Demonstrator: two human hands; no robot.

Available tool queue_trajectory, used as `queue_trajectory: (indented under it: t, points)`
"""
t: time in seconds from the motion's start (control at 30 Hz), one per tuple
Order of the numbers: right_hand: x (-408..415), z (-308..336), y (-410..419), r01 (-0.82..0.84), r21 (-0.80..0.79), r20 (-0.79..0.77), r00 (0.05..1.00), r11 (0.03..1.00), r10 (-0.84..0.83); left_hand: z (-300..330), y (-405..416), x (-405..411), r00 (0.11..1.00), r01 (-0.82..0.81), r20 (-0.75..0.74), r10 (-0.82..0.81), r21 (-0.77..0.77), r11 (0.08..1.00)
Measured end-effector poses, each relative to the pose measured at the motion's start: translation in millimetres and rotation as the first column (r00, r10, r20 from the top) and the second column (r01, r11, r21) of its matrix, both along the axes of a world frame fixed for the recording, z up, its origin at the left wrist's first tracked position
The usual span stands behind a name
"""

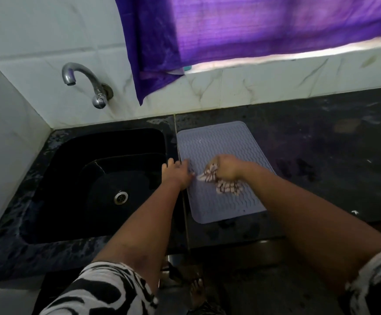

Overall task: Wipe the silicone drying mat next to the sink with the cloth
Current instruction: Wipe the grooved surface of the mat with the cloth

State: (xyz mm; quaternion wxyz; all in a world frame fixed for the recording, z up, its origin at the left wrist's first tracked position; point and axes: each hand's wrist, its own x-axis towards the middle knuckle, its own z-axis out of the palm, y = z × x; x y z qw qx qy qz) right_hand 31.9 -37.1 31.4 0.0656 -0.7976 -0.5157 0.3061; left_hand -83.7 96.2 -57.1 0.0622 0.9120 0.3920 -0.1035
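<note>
Head view: wiping mat (221,201), right hand (227,167) squeezing cloth (227,188), left hand (177,171) flat at nine o'clock edge; next, rubbing toward twelve.

Both forearms are bare; short sleeves (103,289) in a bold black-and-white pattern, perhaps zebra-like, cover the upper arms near the frame's bottom

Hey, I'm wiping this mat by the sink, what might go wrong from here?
1. The mat lies loose on the counter, held only at its sink-side edge by the left hand; a hard stroke might bunch or slide it.
2. The right hand grips the cloth bunched, so each pass probably covers little and the far corners may be missed.
3. The sink is right alongside; the mat could slip in.
</note>
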Motion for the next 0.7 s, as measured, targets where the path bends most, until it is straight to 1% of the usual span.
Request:
queue_trajectory:
  t: [0.03, 0.1, 0.13, 0.23, 0.33, 0.37, 0.43, 0.5, 0.53, 0.6, 0.63, 0.7]
  points:
    - [9, 9, 13, 0.028, 0.045, 0.009, 1.000, 0.999, -0.028, 2, 7, 5, 0.998, -0.045, 0.044, 0.047, -0.041, 0.998]
    - [25, 16, 38, 0.074, 0.110, 0.051, 0.995, 0.991, -0.080, 9, 23, 18, 0.993, -0.089, 0.075, 0.095, -0.089, 0.992]
    - [32, 16, 50, 0.101, 0.135, 0.071, 0.991, 0.986, -0.112, 11, 32, 25, 0.993, -0.086, 0.071, 0.093, -0.096, 0.992]
    - [57, 5, 86, 0.229, 0.170, 0.057, 0.969, 0.958, -0.242, 13, 60, 47, 0.997, -0.046, 0.059, 0.051, -0.088, 0.995]
    - [82, -7, 120, 0.263, 0.126, 0.150, 0.948, 0.956, -0.281, 4, 85, 69, 0.997, 0.022, 0.075, -0.016, -0.076, 0.997]
    - [89, -10, 131, 0.257, 0.077, 0.174, 0.948, 0.963, -0.267, 0, 93, 75, 0.995, 0.048, 0.089, -0.042, -0.072, 0.996]
    - [101, -15, 154, 0.203, -0.059, 0.231, 0.955, 0.977, -0.184, -8, 106, 86, 0.988, 0.084, 0.135, -0.072, -0.079, 0.993]
    - [110, -21, 178, 0.135, -0.126, 0.278, 0.956, 0.983, -0.096, -15, 118, 96, 0.980, 0.100, 0.184, -0.079, -0.107, 0.989]
    - [112, -26, 188, 0.100, -0.118, 0.306, 0.950, 0.988, -0.060, -19, 123, 101, 0.979, 0.112, 0.185, -0.087, -0.125, 0.986]
    - [110, -42, 202, 0.031, -0.072, 0.390, 0.921, 0.997, 0.000, -24, 130, 108, 0.987, 0.135, 0.110, -0.119, -0.158, 0.978]
    - [108, -51, 204, 0.010, -0.055, 0.427, 0.904, 0.998, 0.014, -26, 132, 111, 0.990, 0.137, 0.067, -0.127, -0.170, 0.976]
    - [104, -69, 206, 0.011, -0.025, 0.465, 0.885, 1.000, 0.002, -30, 135, 112, 0.988, 0.151, 0.039, -0.146, -0.151, 0.977]
